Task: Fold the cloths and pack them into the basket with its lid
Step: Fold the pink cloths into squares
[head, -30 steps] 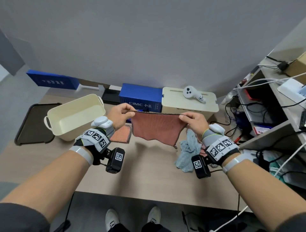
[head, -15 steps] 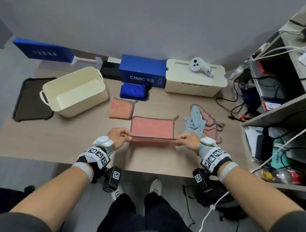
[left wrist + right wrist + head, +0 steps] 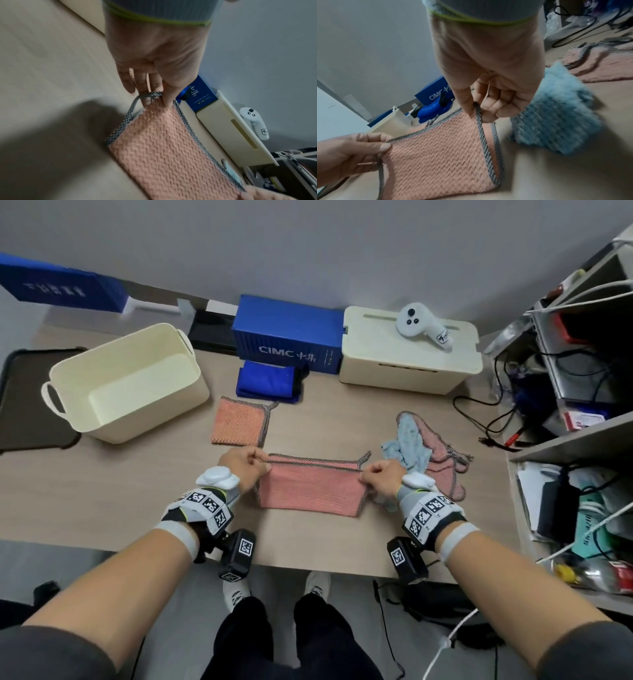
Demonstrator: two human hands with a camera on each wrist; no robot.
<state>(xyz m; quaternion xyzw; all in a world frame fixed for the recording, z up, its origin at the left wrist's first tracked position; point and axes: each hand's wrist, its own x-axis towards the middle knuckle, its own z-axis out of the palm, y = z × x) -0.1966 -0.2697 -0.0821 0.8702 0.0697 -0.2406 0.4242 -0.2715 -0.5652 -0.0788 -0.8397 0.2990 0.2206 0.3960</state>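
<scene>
A pink cloth [image 3: 310,491] with a checked border lies doubled over on the table [image 3: 102,487]. My left hand [image 3: 245,465] pinches its upper layer at the far left corner, and my right hand [image 3: 378,479] pinches the far right corner. The wrist views show the same pinches: left hand [image 3: 154,94] on the pink cloth [image 3: 163,148], right hand [image 3: 479,106] on the pink cloth [image 3: 440,155]. A folded orange cloth [image 3: 238,422] lies beyond. A light blue cloth [image 3: 407,445] and another pink cloth [image 3: 445,470] lie crumpled at right. The cream basket [image 3: 126,381] stands open at left, its dark lid [image 3: 24,398] beside it.
A blue container box [image 3: 289,342], a folded blue item [image 3: 267,381] and a cream lidded box [image 3: 411,350] with a white controller [image 3: 423,328] line the back. Shelves [image 3: 582,371] with cables crowd the right. The table's front edge is close to my wrists.
Both hands carried the cloth's near edge away from me over the rest, folding it in half. Before that the cloth went from hanging in the air down onto the table.
</scene>
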